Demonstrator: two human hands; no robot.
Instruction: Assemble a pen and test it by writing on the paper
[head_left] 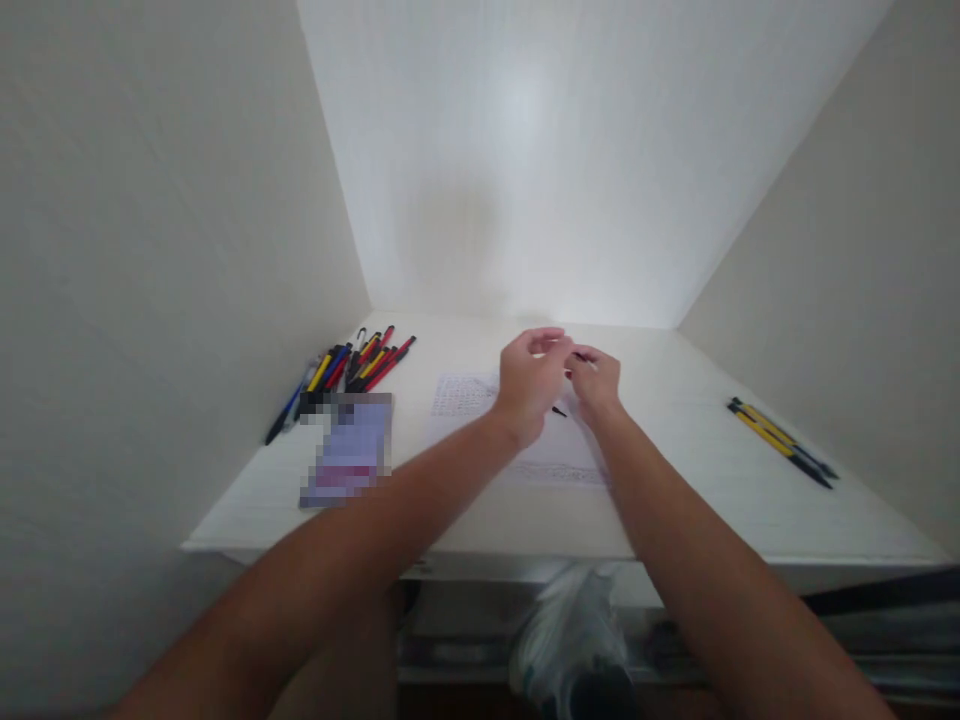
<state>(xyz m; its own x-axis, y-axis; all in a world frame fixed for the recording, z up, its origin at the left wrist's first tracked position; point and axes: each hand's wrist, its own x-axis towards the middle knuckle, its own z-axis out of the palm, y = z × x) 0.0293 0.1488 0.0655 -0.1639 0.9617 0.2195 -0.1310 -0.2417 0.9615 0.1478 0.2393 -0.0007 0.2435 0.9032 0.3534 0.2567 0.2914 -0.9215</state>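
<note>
At table centre, above the white printed paper sheet [551, 455]: left hand [527, 385] and right hand [598, 385], fingers pinched together on a slim red-and-black pen [577, 358] (mostly hidden), presumably for working it apart. Far left, heap of red, yellow and blue pens [360, 365]; right, two yellow-black pens [780, 440].

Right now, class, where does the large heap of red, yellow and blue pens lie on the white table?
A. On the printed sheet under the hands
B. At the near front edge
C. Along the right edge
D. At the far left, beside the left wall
D: the pen heap lies at the far left of the table, by the left wall; only a few yellow and black pens lie on the right.
</note>
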